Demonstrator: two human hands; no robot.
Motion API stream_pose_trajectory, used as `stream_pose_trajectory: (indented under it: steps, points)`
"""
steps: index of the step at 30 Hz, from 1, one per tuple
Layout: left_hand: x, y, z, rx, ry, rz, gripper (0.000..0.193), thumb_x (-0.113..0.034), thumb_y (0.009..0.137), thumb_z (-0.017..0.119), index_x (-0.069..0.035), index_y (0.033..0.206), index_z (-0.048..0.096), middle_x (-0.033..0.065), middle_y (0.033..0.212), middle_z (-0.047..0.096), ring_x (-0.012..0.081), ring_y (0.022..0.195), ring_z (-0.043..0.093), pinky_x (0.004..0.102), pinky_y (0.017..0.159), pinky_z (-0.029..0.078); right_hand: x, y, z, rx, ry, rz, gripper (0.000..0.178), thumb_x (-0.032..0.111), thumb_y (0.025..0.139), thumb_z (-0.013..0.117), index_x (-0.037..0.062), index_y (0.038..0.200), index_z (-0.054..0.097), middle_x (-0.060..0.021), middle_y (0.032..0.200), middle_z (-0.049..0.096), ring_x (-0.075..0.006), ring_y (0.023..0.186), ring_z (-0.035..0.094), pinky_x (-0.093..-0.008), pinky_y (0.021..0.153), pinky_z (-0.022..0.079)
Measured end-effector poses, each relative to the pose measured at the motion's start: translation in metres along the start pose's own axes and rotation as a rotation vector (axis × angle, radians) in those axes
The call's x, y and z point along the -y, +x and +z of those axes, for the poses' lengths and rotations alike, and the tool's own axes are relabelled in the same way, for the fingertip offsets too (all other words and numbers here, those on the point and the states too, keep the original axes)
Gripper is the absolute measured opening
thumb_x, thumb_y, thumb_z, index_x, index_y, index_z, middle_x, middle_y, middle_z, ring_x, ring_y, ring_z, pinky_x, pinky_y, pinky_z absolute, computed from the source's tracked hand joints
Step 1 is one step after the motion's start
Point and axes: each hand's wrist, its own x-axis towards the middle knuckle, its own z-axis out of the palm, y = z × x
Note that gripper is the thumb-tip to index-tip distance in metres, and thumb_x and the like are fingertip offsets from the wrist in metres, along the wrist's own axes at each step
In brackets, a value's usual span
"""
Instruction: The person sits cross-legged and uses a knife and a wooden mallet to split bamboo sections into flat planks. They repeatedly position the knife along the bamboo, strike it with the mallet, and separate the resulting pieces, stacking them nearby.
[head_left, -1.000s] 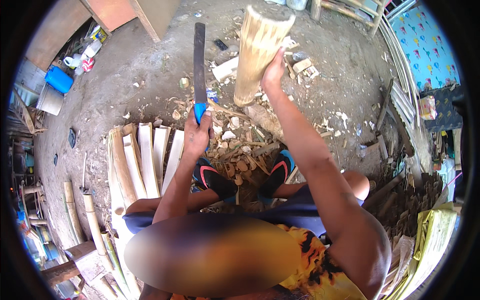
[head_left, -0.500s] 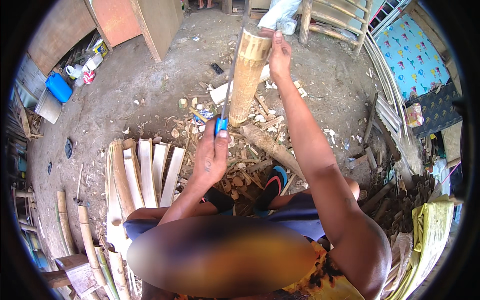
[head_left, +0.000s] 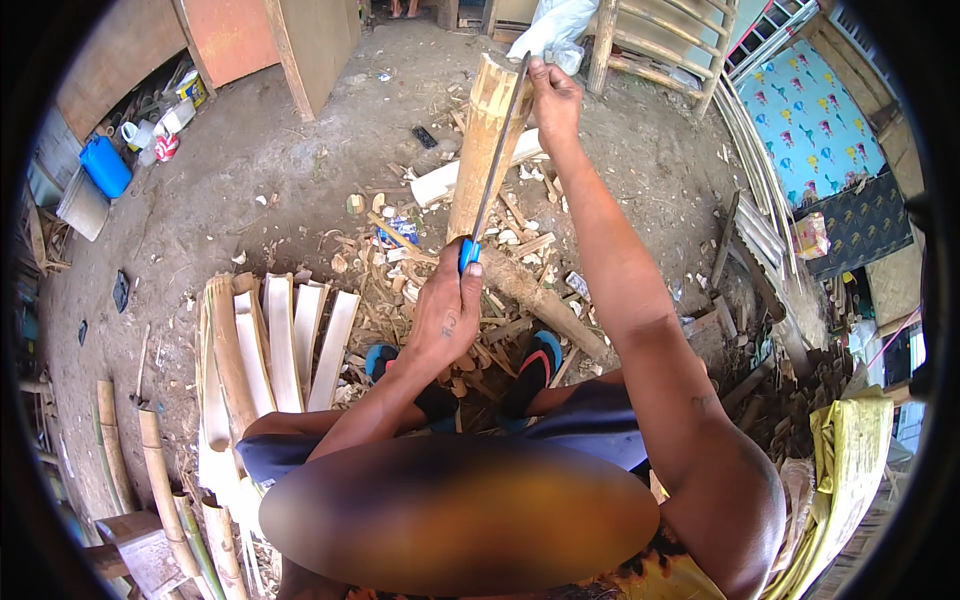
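A thick bamboo section (head_left: 478,150) stands nearly upright in front of me, its split, hollow end at the top. My left hand (head_left: 447,300) is closed around the blue handle of a long knife (head_left: 493,165). Its dark, narrow blade slants up across the front of the bamboo, with the tip near the top rim. At that rim, my right hand (head_left: 557,100) has its fingers closed on the bamboo's upper right edge, close to the blade tip. Some of its fingertips are hidden. Beside the bamboo's foot, a round log (head_left: 545,305) lies on the ground.
Split bamboo slats (head_left: 280,340) lean in a bundle at my left, near several bamboo poles (head_left: 165,480). Chips and shavings litter the dirt around my feet. A pale split piece (head_left: 435,185) lies behind the bamboo. At the right is a folded yellow sheet (head_left: 845,470).
My left hand has moved slightly right, swinging the knife from the bamboo's left side across its front. The right hand stays at the top rim. The whole view has shifted a little.
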Motion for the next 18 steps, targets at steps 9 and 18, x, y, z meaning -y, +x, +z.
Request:
stream_pose_trajectory:
  steps: [9, 18]
  points:
    - [0.0072, 0.0039, 0.0009, -0.012, -0.008, 0.025, 0.041, -0.027, 0.108, 0.041, 0.003, 0.136, 0.044, 0.0310, 0.095, 0.064, 0.0525, 0.087, 0.064, 0.0573, 0.080, 0.049, -0.0002, -0.0012, 0.0056, -0.017, 0.045, -0.025, 0.038, 0.036, 0.098, 0.072, 0.0007, 0.084, 0.073, 0.0014, 0.082, 0.069, -0.0062, 0.075, 0.053, -0.0253, 0.068, 0.045]
    - [0.0083, 0.0064, -0.0006, -0.008, 0.003, 0.027, 0.042, -0.027, 0.108, 0.041, 0.004, 0.136, 0.044, 0.0321, 0.098, 0.064, 0.0525, 0.090, 0.064, 0.0570, 0.081, 0.050, -0.0030, 0.0000, 0.0062, -0.039, 0.023, 0.001, 0.034, 0.034, 0.097, 0.074, 0.0010, 0.089, 0.076, 0.0035, 0.076, 0.068, -0.0056, 0.069, 0.052, -0.0253, 0.064, 0.044]
